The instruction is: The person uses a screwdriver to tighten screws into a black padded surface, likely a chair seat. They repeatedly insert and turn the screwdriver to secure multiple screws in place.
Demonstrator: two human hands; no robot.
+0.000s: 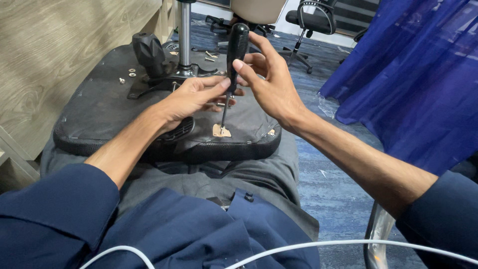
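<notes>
Resting across your lap, the upturned chair seat (99, 107) takes up most of the view, its black fabric underside facing you and its padded rim (164, 148) toward your body. A metal mechanism plate (164, 79) sits bolted near the seat's middle, with a chrome column (185, 35) rising from it and a black lever knob (148, 52) just to its left. To your right hangs a blue curtain (408, 74); to your left stands a pale wood-grain panel (55, 45). Beyond the seat, on the blue carpet (323, 179), a black office chair (312, 20) stands well apart.

Your right hand (271, 82) is curled loosely about the screwdriver (234, 60), fingers partly spread around its black handle, thumb against it. Your left hand (191, 97) is pinched shut low on the same tool, fingertips closing where handle meets shaft. The screwdriver stands nearly upright between both hands, its thin shaft running down to a small tan patch (221, 131) where the fabric is torn, near the seat's front edge.

A few loose screws and washers (128, 74) lie on the fabric at the far left, well apart from your hands. No labels or packages show that you could make out.
</notes>
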